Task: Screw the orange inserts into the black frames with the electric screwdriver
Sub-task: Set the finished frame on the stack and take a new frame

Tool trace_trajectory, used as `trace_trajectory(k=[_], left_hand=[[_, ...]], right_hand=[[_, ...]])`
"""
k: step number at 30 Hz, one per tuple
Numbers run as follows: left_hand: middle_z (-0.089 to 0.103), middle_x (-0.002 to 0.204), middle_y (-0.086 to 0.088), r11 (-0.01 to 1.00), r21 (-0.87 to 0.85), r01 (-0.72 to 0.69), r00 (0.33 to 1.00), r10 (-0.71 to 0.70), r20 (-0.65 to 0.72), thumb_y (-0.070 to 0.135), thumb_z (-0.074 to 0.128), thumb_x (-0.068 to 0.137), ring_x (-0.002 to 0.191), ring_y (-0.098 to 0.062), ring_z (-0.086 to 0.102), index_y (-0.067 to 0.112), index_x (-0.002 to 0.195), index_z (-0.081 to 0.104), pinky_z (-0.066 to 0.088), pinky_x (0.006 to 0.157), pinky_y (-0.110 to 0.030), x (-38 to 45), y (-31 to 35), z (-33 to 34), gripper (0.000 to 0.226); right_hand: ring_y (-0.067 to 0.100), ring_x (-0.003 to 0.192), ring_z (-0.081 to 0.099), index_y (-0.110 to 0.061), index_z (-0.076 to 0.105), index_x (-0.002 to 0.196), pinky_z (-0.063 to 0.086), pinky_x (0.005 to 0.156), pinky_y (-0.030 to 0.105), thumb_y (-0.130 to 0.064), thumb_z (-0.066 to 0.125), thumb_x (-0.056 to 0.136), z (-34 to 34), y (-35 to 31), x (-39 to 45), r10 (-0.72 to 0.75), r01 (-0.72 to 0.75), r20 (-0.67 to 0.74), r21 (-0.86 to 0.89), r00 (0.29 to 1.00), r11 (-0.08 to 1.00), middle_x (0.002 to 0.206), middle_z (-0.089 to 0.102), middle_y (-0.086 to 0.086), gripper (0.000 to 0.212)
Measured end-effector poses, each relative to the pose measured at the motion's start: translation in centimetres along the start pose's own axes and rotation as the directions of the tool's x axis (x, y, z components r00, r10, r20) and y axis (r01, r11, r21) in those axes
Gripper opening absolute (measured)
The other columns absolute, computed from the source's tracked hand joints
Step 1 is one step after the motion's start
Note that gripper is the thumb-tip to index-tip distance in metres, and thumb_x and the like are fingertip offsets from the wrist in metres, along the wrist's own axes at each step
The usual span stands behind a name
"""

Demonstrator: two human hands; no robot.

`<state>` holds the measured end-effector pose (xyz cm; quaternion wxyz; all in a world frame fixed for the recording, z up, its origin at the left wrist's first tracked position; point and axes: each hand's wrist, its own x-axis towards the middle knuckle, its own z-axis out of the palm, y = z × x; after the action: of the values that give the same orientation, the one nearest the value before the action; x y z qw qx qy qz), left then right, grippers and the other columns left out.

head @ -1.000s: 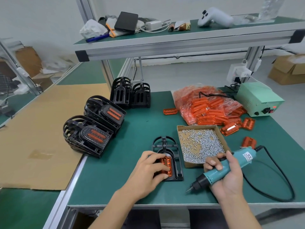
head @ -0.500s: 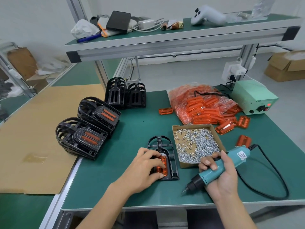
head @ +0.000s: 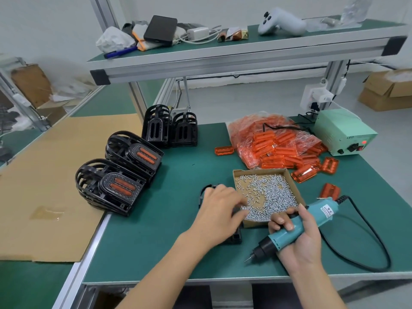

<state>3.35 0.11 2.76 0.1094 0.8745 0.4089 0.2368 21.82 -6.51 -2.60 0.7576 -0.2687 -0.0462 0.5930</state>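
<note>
A black frame lies flat on the green mat, mostly hidden under my left hand; its orange insert is covered. My left hand stretches to the right, its fingertips over the near left corner of the cardboard screw tray; whether they pinch a screw is hidden. My right hand grips the teal electric screwdriver, held low with its bit pointing down-left just above the mat.
Two stacks of finished black frames with orange inserts stand at the left; empty frames stand behind. A bag of orange inserts and loose ones lie at the back right beside the green power supply. The screwdriver's black cable loops right.
My left hand has left the orange insert in the frame and reached right to the screw tray. The right hand holds the screwdriver in about the same place.
</note>
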Motion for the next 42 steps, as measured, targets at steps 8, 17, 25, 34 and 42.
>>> trace_trajectory(k=[8, 17, 25, 34, 42], left_hand=[[0.068, 0.106, -0.006, 0.866, 0.495, -0.075, 0.913, -0.139, 0.383, 0.016, 0.065, 0.092, 0.113, -0.029, 0.055, 0.020, 0.104, 0.066, 0.034, 0.095, -0.045, 5.8, 4.6, 2.7, 0.013], [0.070, 0.104, -0.006, 0.947, 0.316, -0.053, 0.914, -0.082, 0.397, 0.019, 0.064, 0.094, 0.114, -0.030, 0.054, 0.020, 0.100, 0.067, 0.024, 0.083, -0.042, 5.7, 3.7, 3.3, 0.007], [0.071, 0.108, -0.004, 0.982, 0.187, 0.036, 0.908, -0.110, 0.404, 0.007, 0.063, 0.093, 0.108, -0.029, 0.058, 0.020, 0.103, 0.071, 0.032, 0.095, -0.044, 5.7, 3.8, 3.1, 0.018], [0.069, 0.101, 0.000, 0.993, -0.003, 0.118, 0.983, -0.117, 0.142, 0.016, 0.060, 0.099, 0.101, -0.024, 0.057, 0.020, 0.097, 0.072, 0.042, 0.090, -0.043, 4.4, 4.1, 2.4, 0.013], [0.068, 0.092, 0.021, 0.859, -0.422, 0.289, 0.940, -0.339, -0.047, 0.021, 0.068, 0.096, 0.089, 0.000, 0.061, 0.031, 0.101, 0.078, 0.043, 0.077, -0.010, -3.4, 4.3, -0.1, 0.016]], right_hand=[[0.013, 0.061, 0.050, -0.019, 0.059, 0.076, 0.047, 0.054, 0.023, -0.033, 0.070, 0.087, 0.2, -0.1, -0.2, 0.002, -0.002, -0.002, 0.002, 1.000, 1.000, 0.055, 0.039, -0.004, 0.021], [0.013, 0.061, 0.050, -0.019, 0.060, 0.075, 0.047, 0.054, 0.024, -0.031, 0.066, 0.092, 0.2, -0.2, -0.2, -0.001, 0.001, -0.002, 0.001, 1.000, 1.000, 0.055, 0.039, -0.003, 0.021], [0.013, 0.061, 0.049, -0.019, 0.060, 0.074, 0.047, 0.054, 0.023, -0.031, 0.065, 0.092, 0.5, -0.2, -0.4, 0.007, -0.007, -0.008, 0.011, 1.000, 1.000, 0.054, 0.039, -0.004, 0.022], [0.013, 0.061, 0.050, -0.019, 0.062, 0.073, 0.048, 0.054, 0.023, -0.031, 0.064, 0.095, 0.4, -0.1, -0.4, 0.014, -0.014, -0.017, 0.018, 1.000, 1.000, 0.055, 0.039, -0.004, 0.025], [0.013, 0.063, 0.049, -0.019, 0.060, 0.077, 0.047, 0.055, 0.022, -0.033, 0.069, 0.089, 0.3, -0.2, -0.5, -0.003, 0.003, -0.019, 0.027, 1.000, 1.000, 0.056, 0.039, -0.005, 0.020]])
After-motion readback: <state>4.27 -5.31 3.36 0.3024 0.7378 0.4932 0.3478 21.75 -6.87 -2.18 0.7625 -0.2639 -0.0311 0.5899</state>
